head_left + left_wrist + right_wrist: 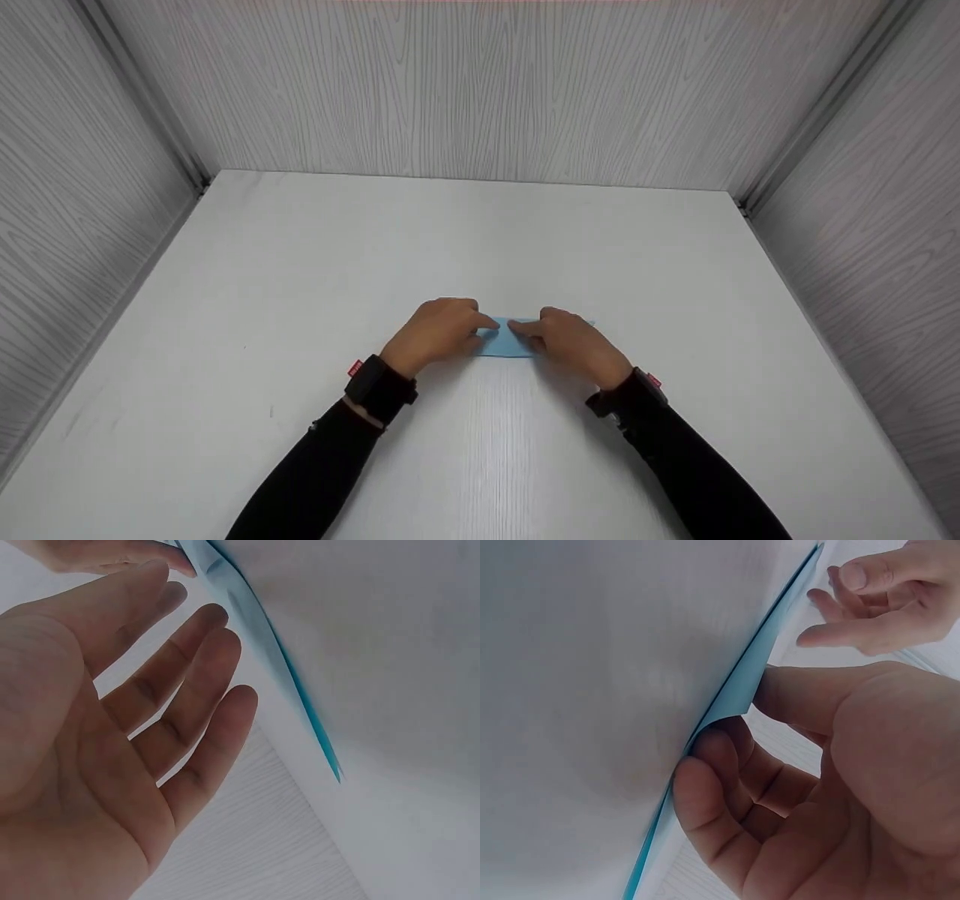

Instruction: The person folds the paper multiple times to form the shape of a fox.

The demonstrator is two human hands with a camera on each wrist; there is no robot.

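A folded strip of light blue paper (pixel 506 344) lies flat on the white table, between the two hands. My left hand (pixel 444 330) is at its left end, index fingertip over the paper in the head view. In the left wrist view its fingers (pixel 214 727) are loosely bent, close beside the paper's edge. My right hand (pixel 576 343) is at the right part of the strip, index finger pointing inward. Seen from the right wrist, a raised flap of paper (pixel 739 690) sits between the right thumb and the curled fingers (pixel 697 791).
The white table (pixel 480 240) is bounded by grey wood-grain panels (pixel 480 90) at the back and both sides. Black sleeves (pixel 315 472) and dark wrist bands (pixel 379 390) cover the forearms and wrists.
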